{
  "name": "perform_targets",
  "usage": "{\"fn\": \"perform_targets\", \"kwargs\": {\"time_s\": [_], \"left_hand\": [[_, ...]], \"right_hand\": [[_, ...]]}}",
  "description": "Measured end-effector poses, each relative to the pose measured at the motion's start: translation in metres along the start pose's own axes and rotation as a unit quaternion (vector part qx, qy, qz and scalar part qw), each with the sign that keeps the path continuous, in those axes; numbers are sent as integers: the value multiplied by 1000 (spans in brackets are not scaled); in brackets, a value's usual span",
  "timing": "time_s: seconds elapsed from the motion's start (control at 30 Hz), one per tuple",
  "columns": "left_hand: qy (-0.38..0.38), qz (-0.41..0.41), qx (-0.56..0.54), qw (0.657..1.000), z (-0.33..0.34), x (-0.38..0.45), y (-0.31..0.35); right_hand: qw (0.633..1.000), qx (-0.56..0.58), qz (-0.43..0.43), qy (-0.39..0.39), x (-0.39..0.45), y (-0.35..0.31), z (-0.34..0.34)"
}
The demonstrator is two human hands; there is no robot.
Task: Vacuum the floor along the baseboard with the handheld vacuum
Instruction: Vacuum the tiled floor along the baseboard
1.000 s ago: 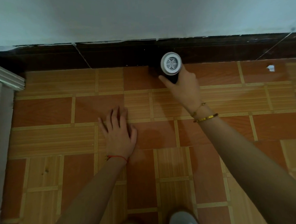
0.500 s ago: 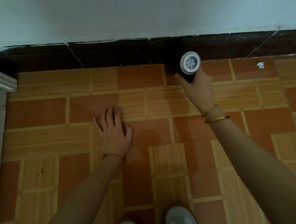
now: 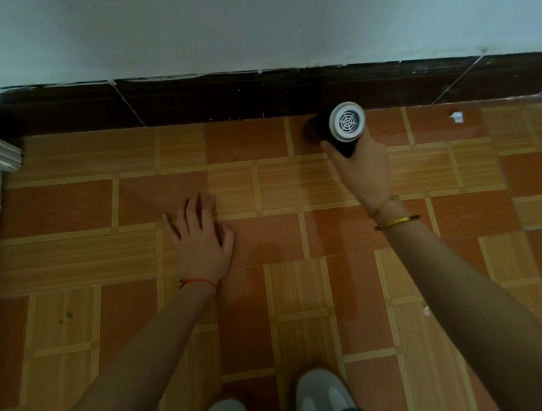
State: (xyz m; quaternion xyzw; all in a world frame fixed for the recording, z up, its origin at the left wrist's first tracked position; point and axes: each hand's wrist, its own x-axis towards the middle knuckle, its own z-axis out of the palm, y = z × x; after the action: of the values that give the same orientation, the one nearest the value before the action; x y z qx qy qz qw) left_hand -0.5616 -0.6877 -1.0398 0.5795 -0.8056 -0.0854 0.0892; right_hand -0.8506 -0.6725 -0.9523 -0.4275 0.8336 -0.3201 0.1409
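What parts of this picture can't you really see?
- Vacuum nozzle, head view: its own dark body and the shadow by the baseboard hide it.
- Right hand fingers: wrapped behind the vacuum.
- White scrap on the floor: too small to identify.
- Shoes: cut off by the bottom edge.

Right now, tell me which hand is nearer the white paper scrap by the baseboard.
Right. The right hand, gripping the handheld vacuum, sits just left of the paper scrap; the left hand lies flat, far left.

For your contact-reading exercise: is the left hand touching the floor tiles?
Touching. The head view shows the left hand pressed flat, palm down with fingers spread, on the floor tiles, with no gap visible beneath it.
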Motion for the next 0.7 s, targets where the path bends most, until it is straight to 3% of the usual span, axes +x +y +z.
{"fn": "perform_targets", "kwargs": {"time_s": [0.13,0.4,0.53,0.7], "left_hand": [[-10,-2,11,1000,0,0,2],[-40,13,43,998,-3,1,7],[-27,87,31,995,-10,3,26],[-47,156,-9,987,-10,12,81]], "right_hand": [[1000,4,-3,-23,-15,9,-9],[982,-14,-56,-182,-67,1,-18],[988,-21,-31,-151,-77,11,-29],[998,-37,30,-42,-75,40,-54]]}}
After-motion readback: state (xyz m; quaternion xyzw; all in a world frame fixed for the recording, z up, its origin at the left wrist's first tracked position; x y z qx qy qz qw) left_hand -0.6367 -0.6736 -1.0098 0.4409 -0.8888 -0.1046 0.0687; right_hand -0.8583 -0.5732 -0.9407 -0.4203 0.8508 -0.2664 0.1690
